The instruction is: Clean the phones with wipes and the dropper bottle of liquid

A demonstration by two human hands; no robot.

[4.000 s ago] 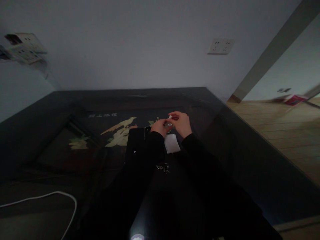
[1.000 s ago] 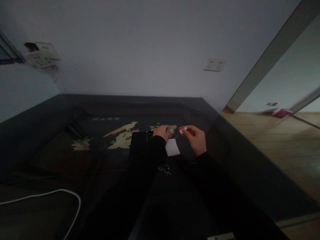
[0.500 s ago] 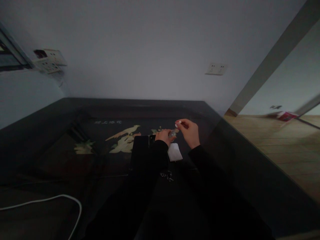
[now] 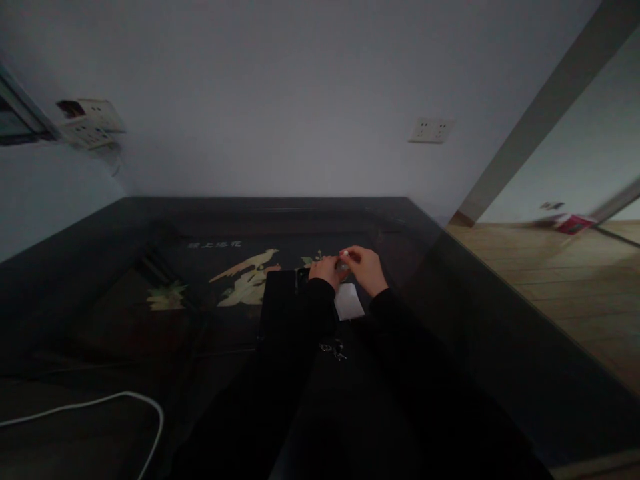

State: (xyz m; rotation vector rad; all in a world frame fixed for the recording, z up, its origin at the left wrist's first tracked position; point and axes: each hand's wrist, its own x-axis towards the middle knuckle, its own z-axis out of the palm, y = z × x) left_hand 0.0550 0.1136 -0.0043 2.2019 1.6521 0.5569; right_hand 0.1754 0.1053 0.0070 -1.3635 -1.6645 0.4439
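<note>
My left hand is closed around a small clear bottle that stands on the dark table. My right hand is right beside it, fingers pinched on a small white cap held at the bottle's top. A white folded tissue lies just below both hands. A dark phone lies left of my left wrist, partly hidden by my black sleeve. A small bunch of keys lies nearer to me.
The table top has an inlaid picture of a bird and flowers. A white cable curls at the front left. Wall sockets sit on the wall behind. Wooden floor opens to the right of the table edge.
My right hand, which was apart to the right a second ago with the white cap, has come back left and down onto the bottle in my left hand.
</note>
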